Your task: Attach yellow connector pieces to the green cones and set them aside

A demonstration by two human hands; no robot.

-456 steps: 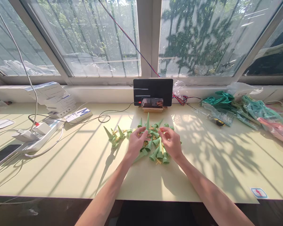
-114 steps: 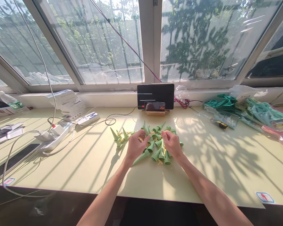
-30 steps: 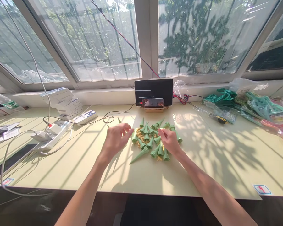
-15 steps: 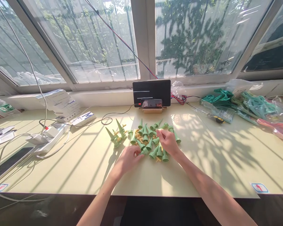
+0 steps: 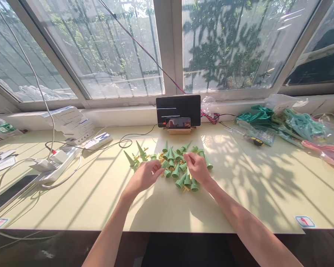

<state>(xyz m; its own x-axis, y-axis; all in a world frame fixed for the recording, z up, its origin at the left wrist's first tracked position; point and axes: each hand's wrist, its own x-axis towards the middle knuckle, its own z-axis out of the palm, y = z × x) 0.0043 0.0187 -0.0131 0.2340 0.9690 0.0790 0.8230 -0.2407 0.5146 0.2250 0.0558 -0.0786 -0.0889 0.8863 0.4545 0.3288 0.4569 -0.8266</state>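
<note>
1. The window panes take up the whole far side, with leaves and bars beyond the glass.
2. Below them spreads my pale yellow desk, striped with shadows.
3. At its far right lie the plastic-wrapped bundles, green and pink, with a black and yellow item in front.
4. Far left of centre leans the stack of white boxes.
5. A black tablet stands upright at the back, straight ahead of me.
6. The white power strip lies on the left with plugs in it.
7. My left grip is at the left edge of the green pile, closed on a green cone whose wide end shows just past my fingertips.
8. My right grip is over the pile's right side, fingers curled in; I cannot tell whether anything sits between the tips.
9. A phone is propped in front of the tablet.
10. The other cones lie heaped between and around my hands; the two standing cones point upward beside my left grip.
11. Smallest are the yellow pieces, some among the cones, one poking out at the near edge.
</note>
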